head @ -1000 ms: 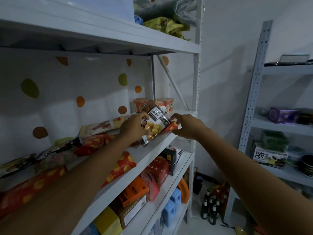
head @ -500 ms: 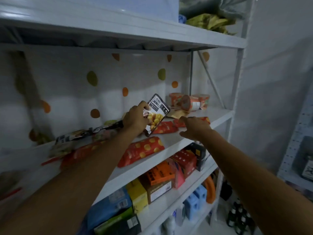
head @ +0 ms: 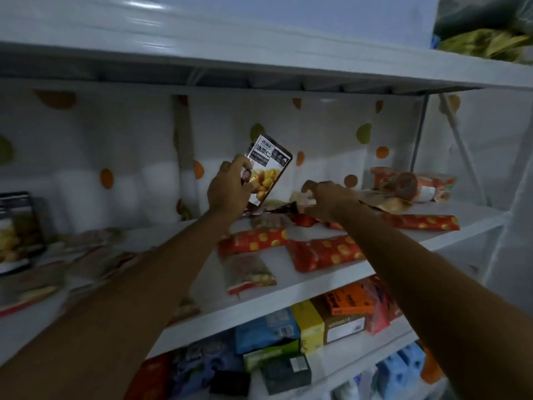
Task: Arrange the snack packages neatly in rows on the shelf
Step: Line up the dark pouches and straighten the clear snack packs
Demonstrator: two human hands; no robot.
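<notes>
My left hand [head: 229, 192] grips a dark snack pouch [head: 266, 168] with yellow nuts printed on it, held upright above the white shelf [head: 305, 280]. My right hand [head: 328, 202] is over the back of the shelf, its fingers curled round a pale crumpled packet [head: 302, 197]. Red packets with yellow dots [head: 252, 241] [head: 327, 252] [head: 421, 222] lie flat in front of the hands. A brownish pouch [head: 249, 272] lies near the shelf's front edge. More flat packets [head: 95, 255] are blurred at the left.
Orange cup noodles [head: 409, 184] stand and lie at the shelf's back right. A tall dark pouch [head: 17, 229] stands at far left. The upper shelf [head: 259, 59] hangs close overhead. Boxes [head: 308, 324] fill the lower shelf. A diagonal brace [head: 464, 151] crosses the right end.
My left hand lifted the dark pouch off the pile and tipped it upright. My right hand let go of it and reached back to the pale packet. The view swung left.
</notes>
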